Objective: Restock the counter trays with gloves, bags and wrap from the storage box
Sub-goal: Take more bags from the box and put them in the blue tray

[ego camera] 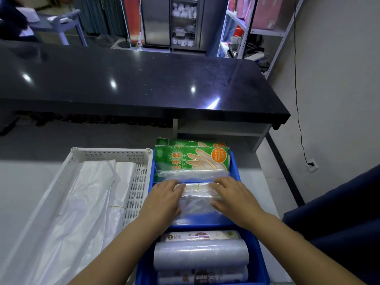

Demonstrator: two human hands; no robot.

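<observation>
Left hand (162,200) and right hand (232,198) press flat, uncurled, on the bag bundle (196,192), likely seating it in the blue tray (236,171)

**Room behind the prep spot**

Glossy black counter (144,83) runs right across the middle, with bright spots of light reflecting off it (pretty shiny stuff). Behind it there's a steel cabinet (183,21) with a glass door, a white metal rack (257,31) holding pink boxes (265,11), and a grey table (59,21) far left. Plain pale wall (339,79) on the right, black cable (297,79) hanging down to a socket (312,165). Light tiled floor (269,171).
</observation>
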